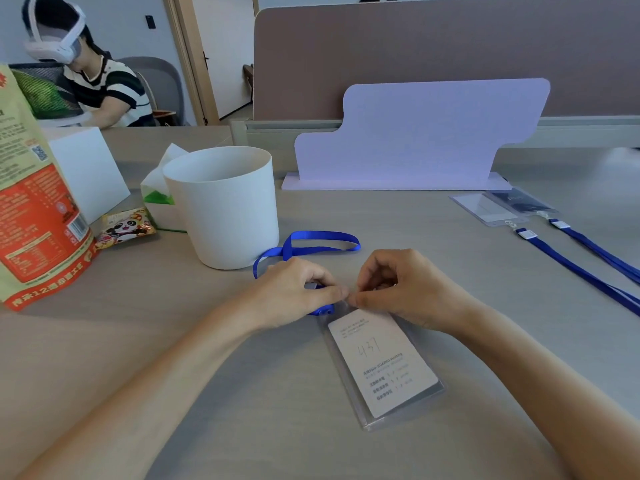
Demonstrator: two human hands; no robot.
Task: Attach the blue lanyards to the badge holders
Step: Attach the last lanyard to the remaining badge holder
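A clear badge holder [388, 368] with a white card inside lies flat on the grey table in front of me. My right hand [401, 289] pinches its top edge. My left hand [298, 292] is closed on the clip end of a blue lanyard [322, 244], right against the holder's top. The lanyard's loop trails away behind my hands toward the white cup. The clip itself is mostly hidden by my fingers. At the far right lie two more badge holders [491, 207] with blue lanyards [585, 265] clipped to them.
A white cup [225, 209] stands just left of the lanyard loop. A tissue box [157, 199], a snack packet [124, 228] and a large food bag [31, 202] sit at the left. A lilac stand [415, 133] is at the back. Another person sits far left.
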